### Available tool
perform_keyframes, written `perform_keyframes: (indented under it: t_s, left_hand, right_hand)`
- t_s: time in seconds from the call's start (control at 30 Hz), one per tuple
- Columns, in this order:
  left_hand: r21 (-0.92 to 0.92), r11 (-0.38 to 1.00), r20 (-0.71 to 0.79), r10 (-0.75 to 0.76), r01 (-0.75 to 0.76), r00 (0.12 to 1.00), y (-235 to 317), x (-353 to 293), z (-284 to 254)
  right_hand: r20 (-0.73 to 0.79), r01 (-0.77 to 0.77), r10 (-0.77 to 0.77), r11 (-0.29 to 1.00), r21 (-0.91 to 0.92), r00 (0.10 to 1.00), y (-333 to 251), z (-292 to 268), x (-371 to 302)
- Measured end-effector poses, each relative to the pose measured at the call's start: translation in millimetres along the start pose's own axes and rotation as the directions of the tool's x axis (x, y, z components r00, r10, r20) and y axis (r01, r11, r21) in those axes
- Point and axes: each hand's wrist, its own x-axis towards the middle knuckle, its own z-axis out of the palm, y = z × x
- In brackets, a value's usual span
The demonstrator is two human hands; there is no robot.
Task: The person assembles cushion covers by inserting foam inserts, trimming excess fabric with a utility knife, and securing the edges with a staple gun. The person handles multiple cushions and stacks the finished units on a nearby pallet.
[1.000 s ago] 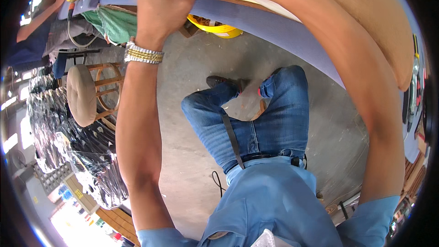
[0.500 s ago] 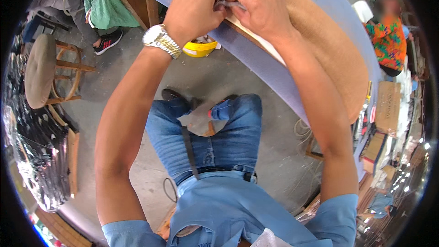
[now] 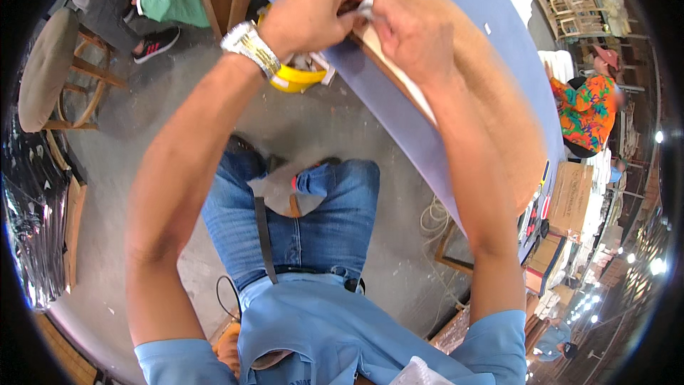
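At the far end of a large tan, curved panel (image 3: 484,93), my two hands work close together. My right hand (image 3: 419,39) is closed, its fingers pinching a small whitish-grey piece (image 3: 365,8) whose kind I cannot make out. My left hand (image 3: 310,18), with a shiny metal watch (image 3: 251,48) on the wrist, has its fingers curled in at that same piece; its fingertips are partly hidden and blurred. A pale strip (image 3: 406,82) runs along the panel's straight edge, below my right hand. The panel lies on a blue-covered table (image 3: 385,110).
Beneath my left wrist, a yellow container (image 3: 296,80) stands on the floor. A round padded stool (image 3: 48,68) and another person's shoe (image 3: 157,44) are at left. Hand tools (image 3: 531,214) and cardboard boxes (image 3: 570,196) lie at right. A person in a bright patterned shirt (image 3: 590,114) is beyond the table.
The whole view has shifted, so the table's far side and the person at right show more. Both hands remain together at the panel's edge, with the small piece still between the fingers.
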Motion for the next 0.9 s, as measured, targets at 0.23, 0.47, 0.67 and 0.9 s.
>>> perform_keyframes:
  t_s: [0.23, 0.47, 0.67, 0.9]
  left_hand:
    - [0.031, 0.995, 0.014, -0.098, 0.098, 0.995, 22.7, 2.7, -12.6]
    - [0.037, 0.994, -0.016, -0.102, 0.102, 0.995, 30.5, 7.6, -10.6]
    - [0.074, 0.994, -0.052, -0.074, 0.078, 0.996, 28.9, 6.0, -6.3]
    - [-0.04, 0.993, 0.059, -0.109, 0.112, 0.992, 19.3, 5.9, -15.4]
  right_hand:
    - [-0.139, 0.142, -0.131, 0.987, 0.07, 0.982, 1.9, 10.0, 15.5]
    - [-0.083, 0.072, -0.064, 0.993, 0.092, 0.994, 8.7, 12.3, 4.7]
    - [-0.125, 0.105, -0.103, 0.994, 0.008, 0.987, 2.3, 6.3, 6.0]
    - [-0.038, 0.024, -0.025, 1.0, -0.02, 0.999, 0.2, 9.6, 7.3]
